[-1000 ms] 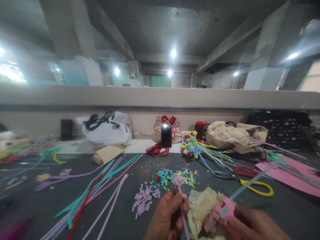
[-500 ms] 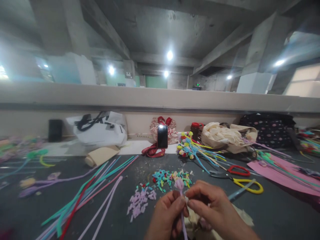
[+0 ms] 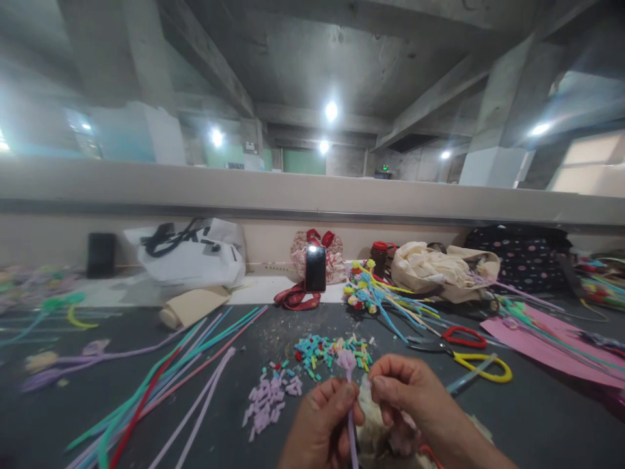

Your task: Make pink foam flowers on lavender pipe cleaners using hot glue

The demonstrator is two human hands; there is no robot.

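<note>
My left hand (image 3: 326,417) pinches the stem of a lilac pipe-cleaner flower (image 3: 346,359) just below its fluffy head. The flower stands upright, with the stem running down past my palm. To its right, my right hand (image 3: 403,387) has thumb and fingertips pressed together. A small whitish bit shows at those fingertips, too blurred to name. Beyond the hands lies a pile of short multicoloured pipe-cleaner pieces (image 3: 312,355). Left of my left hand is a heap of short lilac pieces (image 3: 266,400). Crumpled cream material (image 3: 374,426) lies under my hands, partly hidden.
Long pipe cleaners (image 3: 146,397) lie at left. Scissors with red and yellow handles (image 3: 481,365) rest at right, near a pink sheet (image 3: 541,345). At the back are finished pipe-cleaner flowers (image 3: 371,286), a phone (image 3: 315,268), a white bag (image 3: 195,257) and a cloth bag (image 3: 439,267).
My right hand has drawn slightly away to the right from the stem, opening a gap between the hands. My left hand still holds the flower. The view has shifted a little.
</note>
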